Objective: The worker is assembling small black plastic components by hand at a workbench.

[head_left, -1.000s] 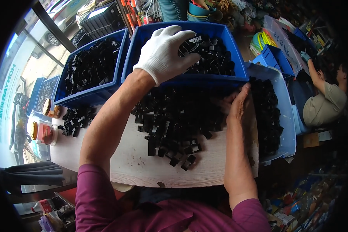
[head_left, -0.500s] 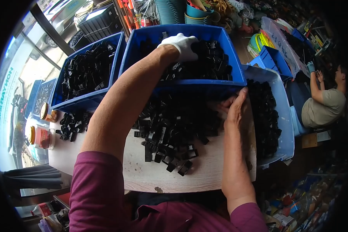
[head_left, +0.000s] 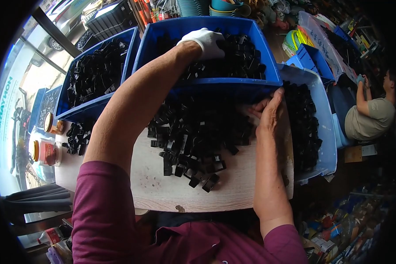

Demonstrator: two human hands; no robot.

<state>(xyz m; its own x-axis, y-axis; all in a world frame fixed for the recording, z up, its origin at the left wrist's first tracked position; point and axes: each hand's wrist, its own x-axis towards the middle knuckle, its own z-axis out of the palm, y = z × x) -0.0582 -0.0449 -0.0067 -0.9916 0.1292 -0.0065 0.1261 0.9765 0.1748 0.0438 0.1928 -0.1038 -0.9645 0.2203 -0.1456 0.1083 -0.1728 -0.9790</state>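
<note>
My left hand (head_left: 203, 43), in a white glove, reaches into the middle blue bin (head_left: 207, 82) among small black plastic parts (head_left: 246, 57). Its fingertips are hidden by the hand and the dark parts, so what they hold does not show. At the bin's near right corner my bare right hand (head_left: 269, 108) grips the bin, thumb up at the rim and fingers below against the front wall. In front of the bin, a loose heap of the same black parts (head_left: 185, 145) lies on the pale wood-grain table (head_left: 163, 193).
A second blue bin (head_left: 86, 108) of black parts stands left. Beside it are a small black pile (head_left: 78, 138) and lidded jars (head_left: 45, 152). On the right is a pale blue tub (head_left: 328, 149) of black parts. Further right sits a co-worker (head_left: 368, 114), hands raised together.
The bins and table appear slightly higher in the view. My left hand stays in the middle bin and my right hand at its corner. The co-worker's hands have come closer together.
</note>
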